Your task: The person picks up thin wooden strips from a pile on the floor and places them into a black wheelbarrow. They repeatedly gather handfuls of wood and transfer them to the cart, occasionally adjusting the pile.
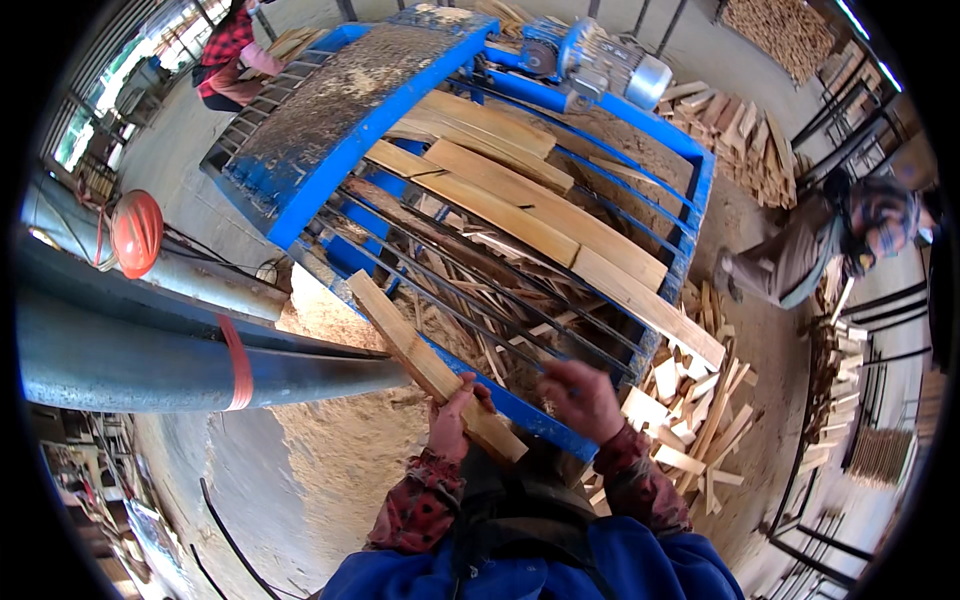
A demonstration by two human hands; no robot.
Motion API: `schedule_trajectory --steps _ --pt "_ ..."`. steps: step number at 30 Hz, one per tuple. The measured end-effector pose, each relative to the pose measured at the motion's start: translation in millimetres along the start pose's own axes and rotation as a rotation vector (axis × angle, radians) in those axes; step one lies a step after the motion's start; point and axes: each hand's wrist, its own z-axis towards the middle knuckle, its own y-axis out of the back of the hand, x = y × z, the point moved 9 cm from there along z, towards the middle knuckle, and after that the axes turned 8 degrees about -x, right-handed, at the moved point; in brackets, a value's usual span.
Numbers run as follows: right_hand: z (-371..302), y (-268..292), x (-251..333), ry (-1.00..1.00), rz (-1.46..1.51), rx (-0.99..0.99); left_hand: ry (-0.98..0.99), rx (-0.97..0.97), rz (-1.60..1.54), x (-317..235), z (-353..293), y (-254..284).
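In my left hand [452, 418] is a wooden board [405, 342], gripped near its lower end with the fingers wrapped round it. The board slants up and to the left, along the near edge of a blue machine frame [545, 428]. My right hand [583, 398] is to the right of it, above the frame's near right corner; its curled fingers are smeared by motion, and I cannot make out anything in them. Several longer boards [545, 215] rest across the dark metal bars [480, 318] of the frame, with splintered offcuts lying below the bars.
A blue motor [590, 55] sits at the frame's far side. Wood pieces [700, 415] are heaped to the right, beside sawdust. A large grey pipe [130, 345] runs along the left, near an orange helmet [136, 234]. One person [228, 55] is far left, another [800, 250] at right.
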Motion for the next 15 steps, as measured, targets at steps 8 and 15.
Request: schedule_trajectory --steps 8,15 --pt "183 94 -50 0.149 -0.216 -0.424 -0.103 0.051 0.000 -4 33 -13" --pt "262 96 -106 -0.018 -0.371 -0.377 -0.072 0.031 0.052 8 37 -6"
